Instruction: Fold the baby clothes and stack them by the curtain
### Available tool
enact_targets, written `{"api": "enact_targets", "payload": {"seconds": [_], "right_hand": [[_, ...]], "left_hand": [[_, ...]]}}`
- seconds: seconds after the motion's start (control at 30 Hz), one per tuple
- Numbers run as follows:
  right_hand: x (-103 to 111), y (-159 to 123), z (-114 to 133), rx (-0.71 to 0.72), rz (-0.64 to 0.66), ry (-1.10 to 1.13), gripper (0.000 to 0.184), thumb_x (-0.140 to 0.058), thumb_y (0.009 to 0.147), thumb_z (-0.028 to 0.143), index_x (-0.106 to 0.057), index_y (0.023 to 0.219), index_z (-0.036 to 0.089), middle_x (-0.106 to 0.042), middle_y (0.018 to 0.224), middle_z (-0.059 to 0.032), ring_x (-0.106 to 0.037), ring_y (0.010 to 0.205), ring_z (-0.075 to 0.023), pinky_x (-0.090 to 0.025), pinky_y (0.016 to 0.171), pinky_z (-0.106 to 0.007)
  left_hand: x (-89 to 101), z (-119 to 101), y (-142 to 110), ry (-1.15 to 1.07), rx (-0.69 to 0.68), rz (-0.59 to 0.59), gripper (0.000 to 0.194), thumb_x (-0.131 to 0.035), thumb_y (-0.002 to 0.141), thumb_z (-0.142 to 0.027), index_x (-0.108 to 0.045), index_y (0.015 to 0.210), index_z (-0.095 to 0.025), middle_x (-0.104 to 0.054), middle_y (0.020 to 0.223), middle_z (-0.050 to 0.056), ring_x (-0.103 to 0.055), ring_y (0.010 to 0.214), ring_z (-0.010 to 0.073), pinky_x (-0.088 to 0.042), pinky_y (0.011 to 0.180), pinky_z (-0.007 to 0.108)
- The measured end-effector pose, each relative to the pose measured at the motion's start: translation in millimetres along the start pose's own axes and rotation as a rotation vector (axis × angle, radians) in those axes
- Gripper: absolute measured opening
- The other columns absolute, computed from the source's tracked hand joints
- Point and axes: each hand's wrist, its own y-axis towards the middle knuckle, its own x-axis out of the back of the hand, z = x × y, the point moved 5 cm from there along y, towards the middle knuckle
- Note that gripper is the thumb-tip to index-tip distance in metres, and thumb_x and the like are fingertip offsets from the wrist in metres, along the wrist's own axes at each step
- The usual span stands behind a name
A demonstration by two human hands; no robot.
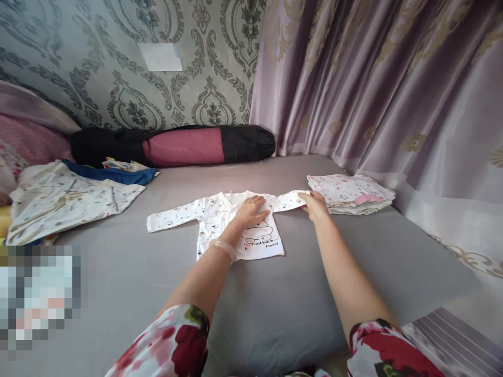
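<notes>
A small white baby shirt with tiny prints and a car drawing lies spread on the grey bed sheet, both sleeves stretched out sideways. My left hand, with a pale bangle at the wrist, rests flat on the shirt's chest, fingers spread. At the end of the right-hand sleeve, my right hand pinches the cuff between thumb and fingers. Just beyond that hand sits a stack of folded baby clothes, the top one white with pink prints.
Loose printed clothes lie at the left. A long black and pink bag lies along the patterned wall. Purple curtains hang at the right, near the grey bed sheet. A blurred patch covers the lower left.
</notes>
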Motion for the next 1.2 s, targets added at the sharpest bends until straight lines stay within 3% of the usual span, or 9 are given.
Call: {"api": "enact_targets", "payload": {"seconds": [0.1,0.37,0.47,0.57,0.7,0.83,0.97,1.1,1.2], "right_hand": [[-15,-4,11,-0.077,0.069,0.284,0.014,-0.06,0.075,0.013,-0.054,0.087,0.021,-0.064,0.071,0.0032,-0.064,0.069,-0.0132,-0.056,0.067,-0.032],[-39,-1,30,-0.011,0.057,0.376,0.038,-0.052,0.082,0.01,-0.052,0.115,0.027,-0.06,0.087,0.0047,-0.06,0.067,-0.0091,-0.056,0.068,-0.032],[-48,-5,36,-0.006,0.068,0.424,0.044,-0.05,0.082,0.007,-0.051,0.121,0.027,-0.06,0.091,0.003,-0.062,0.071,-0.0102,-0.056,0.069,-0.032],[-60,-16,39,-0.089,0.048,0.527,0.042,-0.046,0.082,0.002,-0.049,0.118,0.024,-0.06,0.084,0.0036,-0.064,0.071,-0.0115,-0.057,0.069,-0.032],[-84,-32,39,-0.161,0.064,0.632,0.026,-0.044,0.083,0.001,-0.052,0.1,0.019,-0.061,0.073,0.0031,-0.065,0.069,-0.0125,-0.058,0.069,-0.032],[-106,-43,32,-0.233,0.099,0.709,0.021,-0.043,0.082,0.002,-0.054,0.092,0.017,-0.064,0.072,0.0005,-0.067,0.071,-0.014,-0.059,0.073,-0.033],[-115,-51,26,-0.288,0.075,0.753,0.021,-0.042,0.082,0.002,-0.056,0.092,0.015,-0.065,0.074,-0.0008,-0.067,0.071,-0.0127,-0.058,0.075,-0.029],[-123,-57,21,-0.312,0.09,0.768,0.023,-0.042,0.081,0.003,-0.057,0.094,0.015,-0.064,0.073,0.0,-0.065,0.067,-0.011,-0.057,0.069,-0.024],[-131,-61,14,-0.314,0.057,0.783,0.019,-0.047,0.08,0.006,-0.056,0.092,0.018,-0.062,0.07,0.0032,-0.064,0.064,-0.0109,-0.056,0.065,-0.024]], "left_hand": [[0.0,-1,0,0.019,0.011,0.04,0.063,-0.041,0.092,-0.054,-0.045,0.141,-0.015,-0.043,0.15,0.01,-0.032,0.142,0.0271,-0.024,0.118,0.043],[-4.2,-6,1,0.074,0.076,0.114,0.065,-0.022,0.097,-0.056,-0.032,0.149,-0.019,-0.03,0.158,0.009,-0.021,0.147,0.0304,-0.017,0.119,0.05],[-6.2,-8,2,0.108,0.116,0.133,0.065,-0.022,0.097,-0.055,-0.03,0.15,-0.018,-0.027,0.159,0.009,-0.017,0.147,0.032,-0.014,0.119,0.05],[-5.3,-9,5,0.109,0.138,0.16,0.068,-0.025,0.095,-0.057,-0.028,0.151,-0.018,-0.024,0.16,0.01,-0.015,0.147,0.0339,-0.014,0.119,0.052],[1.3,-9,11,0.109,0.162,0.21,0.069,-0.03,0.093,-0.06,-0.031,0.148,-0.019,-0.024,0.159,0.013,-0.019,0.145,0.0366,-0.019,0.115,0.055],[9.5,-9,18,0.157,0.141,0.218,0.068,-0.036,0.089,-0.064,-0.041,0.141,-0.021,-0.035,0.151,0.015,-0.03,0.137,0.0408,-0.027,0.109,0.057],[13.4,-7,20,0.168,0.119,0.204,0.064,-0.044,0.087,-0.06,-0.045,0.138,-0.02,-0.043,0.142,0.016,-0.037,0.131,0.0389,-0.032,0.106,0.053],[22.1,-3,6,0.15,0.108,0.153,0.059,-0.048,0.089,-0.048,-0.042,0.139,-0.017,-0.04,0.146,0.016,-0.036,0.134,0.0344,-0.033,0.108,0.047],[36.1,11,-19,0.206,0.169,0.09,0.055,-0.046,0.092,-0.043,-0.04,0.139,-0.015,-0.036,0.15,0.017,-0.033,0.137,0.0337,-0.031,0.11,0.047]]}}
